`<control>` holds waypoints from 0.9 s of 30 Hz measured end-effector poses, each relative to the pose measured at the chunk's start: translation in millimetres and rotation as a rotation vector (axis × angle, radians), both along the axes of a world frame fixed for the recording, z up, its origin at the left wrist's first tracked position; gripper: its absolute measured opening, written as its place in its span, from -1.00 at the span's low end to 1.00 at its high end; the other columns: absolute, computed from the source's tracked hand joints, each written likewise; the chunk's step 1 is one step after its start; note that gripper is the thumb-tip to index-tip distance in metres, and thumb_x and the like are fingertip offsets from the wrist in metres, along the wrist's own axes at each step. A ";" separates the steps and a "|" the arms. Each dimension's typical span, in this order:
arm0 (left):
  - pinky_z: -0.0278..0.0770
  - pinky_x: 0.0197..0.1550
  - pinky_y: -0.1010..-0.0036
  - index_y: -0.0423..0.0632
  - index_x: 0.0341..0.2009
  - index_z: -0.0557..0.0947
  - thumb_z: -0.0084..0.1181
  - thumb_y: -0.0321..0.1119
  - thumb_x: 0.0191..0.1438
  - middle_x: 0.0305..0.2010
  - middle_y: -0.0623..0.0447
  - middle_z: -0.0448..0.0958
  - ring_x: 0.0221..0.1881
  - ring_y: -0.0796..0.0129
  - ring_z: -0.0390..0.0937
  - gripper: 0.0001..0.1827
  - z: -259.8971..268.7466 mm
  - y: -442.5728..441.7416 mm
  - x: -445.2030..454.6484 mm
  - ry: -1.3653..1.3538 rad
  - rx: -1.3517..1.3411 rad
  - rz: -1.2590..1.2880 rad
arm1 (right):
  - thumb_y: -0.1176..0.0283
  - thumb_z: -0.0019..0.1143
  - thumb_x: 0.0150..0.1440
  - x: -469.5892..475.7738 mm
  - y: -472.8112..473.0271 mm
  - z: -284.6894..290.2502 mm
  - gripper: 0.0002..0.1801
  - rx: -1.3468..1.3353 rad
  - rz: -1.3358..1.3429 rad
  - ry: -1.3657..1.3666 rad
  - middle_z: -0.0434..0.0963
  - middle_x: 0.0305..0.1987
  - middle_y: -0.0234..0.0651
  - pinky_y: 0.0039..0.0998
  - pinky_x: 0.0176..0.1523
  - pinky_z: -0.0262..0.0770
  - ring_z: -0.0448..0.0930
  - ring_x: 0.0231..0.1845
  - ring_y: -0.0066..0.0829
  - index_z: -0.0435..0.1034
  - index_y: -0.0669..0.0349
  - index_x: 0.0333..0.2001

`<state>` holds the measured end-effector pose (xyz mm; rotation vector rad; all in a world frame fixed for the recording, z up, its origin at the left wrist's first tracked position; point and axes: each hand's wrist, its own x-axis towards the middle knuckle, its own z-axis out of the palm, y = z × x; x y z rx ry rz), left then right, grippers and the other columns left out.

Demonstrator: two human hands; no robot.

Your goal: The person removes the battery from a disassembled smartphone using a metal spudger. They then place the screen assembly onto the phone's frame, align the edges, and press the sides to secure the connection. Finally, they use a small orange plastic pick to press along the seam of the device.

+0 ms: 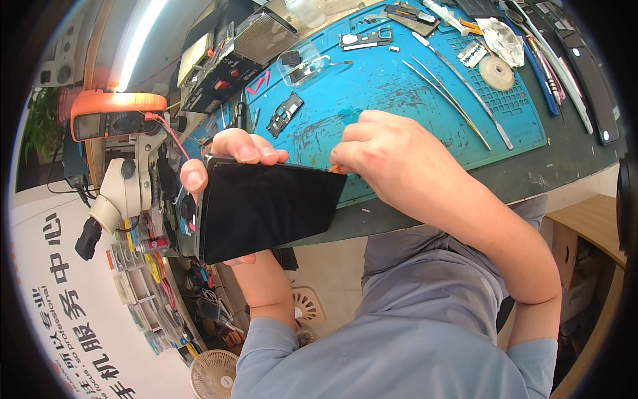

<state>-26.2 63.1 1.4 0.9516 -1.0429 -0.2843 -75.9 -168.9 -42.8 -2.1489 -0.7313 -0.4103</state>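
My left hand (239, 149) grips a black smartphone (269, 209) around its left end, fingers over the far edge and thumb at the corner. The phone is tilted above the near edge of the bench, its dark screen side in view. At the phone's far right corner, my right hand (374, 144) pinches a small orange piece (339, 169), probably a plastic pick, against the edge. Most of that piece is hidden by the fingers. Beyond the hands, a phone's inner bracket (285, 114) lies on the blue repair mat (389, 104).
Tweezers (448, 102) and a metal spudger (468, 90) lie right of my right hand. A clear plastic dish (305, 64) holds small parts. An orange multimeter (117, 117) and a microscope (122, 192) stand at the left. Screwdrivers (543, 70) and another phone (585, 85) lie far right.
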 end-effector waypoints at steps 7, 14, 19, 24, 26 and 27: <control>0.39 0.35 0.08 0.34 0.32 0.39 0.71 -0.30 -0.33 0.23 -0.21 0.30 0.24 -0.07 0.38 0.07 -0.4 1.5 -0.5 0.001 0.008 0.011 | 0.50 0.20 -0.03 -0.4 -1.5 2.5 -0.87 -0.033 0.011 -0.010 0.60 -0.38 -0.32 -0.35 -0.02 0.57 0.59 -0.17 -0.30 0.62 0.18 -0.36; 0.40 0.34 0.04 0.36 0.31 0.40 0.72 -0.31 -0.34 0.22 -0.20 0.31 0.25 -0.09 0.38 0.08 -0.4 1.4 0.0 -0.009 0.011 -0.009 | 0.57 0.18 0.00 2.8 -1.0 -3.1 -0.91 0.056 0.050 0.034 0.60 -0.34 -0.26 -0.30 -0.02 0.56 0.59 -0.16 -0.20 0.56 0.21 -0.36; 0.42 0.32 0.04 0.36 0.30 0.42 0.74 -0.31 -0.38 0.21 -0.20 0.32 0.22 -0.09 0.41 0.08 -1.2 -0.8 -0.9 0.015 0.001 0.011 | 0.57 0.16 0.03 1.3 0.9 -2.1 -0.96 0.150 0.027 0.052 0.59 -0.32 -0.26 -0.28 -0.04 0.53 0.58 -0.15 -0.20 0.50 0.22 -0.38; 0.46 0.30 0.05 0.35 0.28 0.43 0.75 -0.31 -0.40 0.19 -0.19 0.34 0.20 -0.08 0.43 0.08 -2.0 -5.3 -5.3 0.039 -0.028 0.035 | 0.52 0.17 0.02 4.3 -0.2 -0.4 -0.95 0.099 0.040 -0.048 0.59 -0.34 -0.32 -0.34 -0.03 0.55 0.57 -0.14 -0.28 0.53 0.20 -0.39; 0.46 0.30 0.05 0.34 0.27 0.44 0.75 -0.31 -0.41 0.19 -0.18 0.35 0.20 -0.07 0.43 0.08 -1.2 -5.3 -6.7 0.041 -0.029 0.046 | 0.49 0.18 0.00 5.9 -1.1 1.3 -0.93 0.069 0.048 -0.087 0.59 -0.35 -0.34 -0.36 -0.03 0.56 0.58 -0.14 -0.31 0.54 0.20 -0.39; 0.46 0.30 0.05 0.34 0.27 0.44 0.75 -0.31 -0.41 0.18 -0.18 0.35 0.20 -0.07 0.44 0.07 -1.4 -5.9 -6.3 0.038 -0.026 0.048 | 0.49 0.18 0.00 6.4 -2.0 1.5 -0.92 0.059 0.049 -0.106 0.59 -0.36 -0.35 -0.37 -0.03 0.56 0.58 -0.14 -0.32 0.54 0.20 -0.39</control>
